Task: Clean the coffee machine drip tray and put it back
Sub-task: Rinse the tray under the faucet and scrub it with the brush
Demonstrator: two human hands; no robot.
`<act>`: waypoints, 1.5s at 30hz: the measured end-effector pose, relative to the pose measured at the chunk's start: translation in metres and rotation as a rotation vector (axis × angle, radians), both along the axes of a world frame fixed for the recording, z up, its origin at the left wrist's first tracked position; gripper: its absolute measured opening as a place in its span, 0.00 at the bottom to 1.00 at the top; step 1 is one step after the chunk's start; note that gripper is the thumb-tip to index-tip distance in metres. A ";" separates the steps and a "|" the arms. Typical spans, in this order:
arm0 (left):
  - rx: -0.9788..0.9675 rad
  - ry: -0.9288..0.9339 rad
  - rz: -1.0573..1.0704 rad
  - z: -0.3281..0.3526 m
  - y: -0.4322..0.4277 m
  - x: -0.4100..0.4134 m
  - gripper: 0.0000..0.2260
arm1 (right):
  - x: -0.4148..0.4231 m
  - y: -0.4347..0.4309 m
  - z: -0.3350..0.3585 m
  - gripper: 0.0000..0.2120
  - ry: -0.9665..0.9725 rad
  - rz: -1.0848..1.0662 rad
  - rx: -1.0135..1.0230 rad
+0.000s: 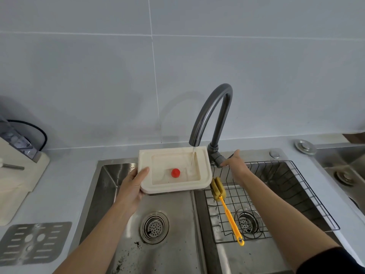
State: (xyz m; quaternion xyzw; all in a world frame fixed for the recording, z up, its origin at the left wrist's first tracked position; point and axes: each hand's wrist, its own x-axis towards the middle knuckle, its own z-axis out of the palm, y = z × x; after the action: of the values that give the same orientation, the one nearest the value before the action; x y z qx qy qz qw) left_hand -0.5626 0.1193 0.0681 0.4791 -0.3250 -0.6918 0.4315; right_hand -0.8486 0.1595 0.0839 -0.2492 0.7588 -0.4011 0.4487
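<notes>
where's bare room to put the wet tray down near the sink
The counter between the cream machine and the left basin is bare. The left basin's floor around its drain is open. It is crowded in the right basin, with the wire rack and brush. The metal grate fills the near-left counter.

The drip tray (pixel 173 171) sits above the left sink basin (pixel 167 224), under the faucet spout (pixel 212 113) — the float (pixel 175 173) lies in it. The brush (pixel 227 206) lies on the wire rack (pixel 276 194) in the right basin, at the tray's four o'clock. At eight o'clock from the tray, the grate (pixel 32 243) lies on the bench (pixel 65 175) — the coffee machine (pixel 17 171) at its twelve.
</notes>
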 end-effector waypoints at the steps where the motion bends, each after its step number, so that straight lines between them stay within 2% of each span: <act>1: 0.008 -0.006 0.002 0.000 0.000 0.000 0.03 | 0.001 0.000 0.000 0.43 -0.008 -0.001 -0.001; 13: 0.075 -0.052 -0.009 0.004 0.006 -0.006 0.03 | 0.005 -0.011 0.009 0.43 -0.092 -0.040 -0.019; 21: 0.081 -0.056 -0.021 0.015 0.009 -0.006 0.02 | -0.018 -0.007 0.012 0.43 -0.098 0.120 -0.014; 24: 0.093 -0.045 -0.021 0.018 0.011 -0.003 0.02 | -0.009 0.006 0.010 0.50 -0.070 0.236 -0.023; 28: 0.076 -0.068 -0.028 0.021 0.013 0.005 0.03 | 0.025 0.036 0.010 0.64 -0.052 0.526 -0.054; 30: 0.058 -0.078 -0.026 0.024 0.013 0.009 0.03 | 0.041 0.050 0.007 0.68 -0.037 0.635 -0.082; 34: 0.015 -0.112 -0.049 0.031 0.015 0.012 0.03 | 0.065 0.062 0.001 0.62 0.014 0.682 -0.251; 38: -0.022 -0.162 -0.070 0.038 0.018 0.017 0.04 | 0.074 0.062 -0.006 0.53 0.057 0.623 -0.376; 45: -0.043 -0.294 -0.149 0.042 0.025 0.032 0.11 | 0.086 0.067 -0.028 0.32 0.173 0.576 -0.347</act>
State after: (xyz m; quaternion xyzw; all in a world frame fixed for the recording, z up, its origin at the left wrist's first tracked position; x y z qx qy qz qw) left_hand -0.5302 0.1441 0.1099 0.5404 -0.4339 -0.6373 0.3371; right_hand -0.7624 0.2268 0.0561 -0.5589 0.6128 -0.3584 0.4285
